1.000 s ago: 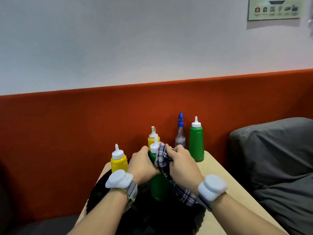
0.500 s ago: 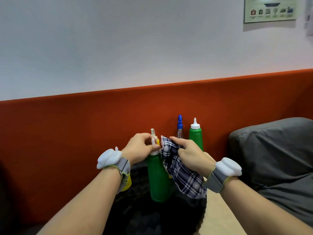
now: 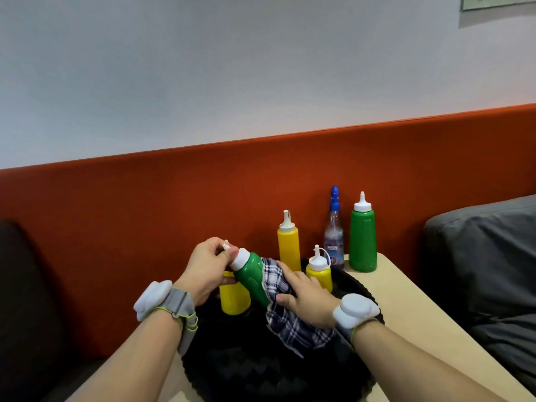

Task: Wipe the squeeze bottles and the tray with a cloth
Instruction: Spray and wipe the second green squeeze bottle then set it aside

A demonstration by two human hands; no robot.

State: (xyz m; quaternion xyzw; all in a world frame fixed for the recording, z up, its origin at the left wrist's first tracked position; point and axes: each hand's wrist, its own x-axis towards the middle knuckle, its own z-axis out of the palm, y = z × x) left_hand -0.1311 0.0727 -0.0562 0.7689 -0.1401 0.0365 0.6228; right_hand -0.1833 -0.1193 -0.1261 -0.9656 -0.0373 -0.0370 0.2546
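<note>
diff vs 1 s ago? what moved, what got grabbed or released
The held green bottle went from upright to tilted, cap toward the left hand, which moved up to pinch its nozzle. The right hand slid the plaid cloth from the top down around the body. Nothing released. The yellow bottles, spray bottle and far green bottle remain standing.

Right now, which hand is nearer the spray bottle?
Right. The right hand wipes below and left of the spray bottle; the left hand is farther left.
</note>
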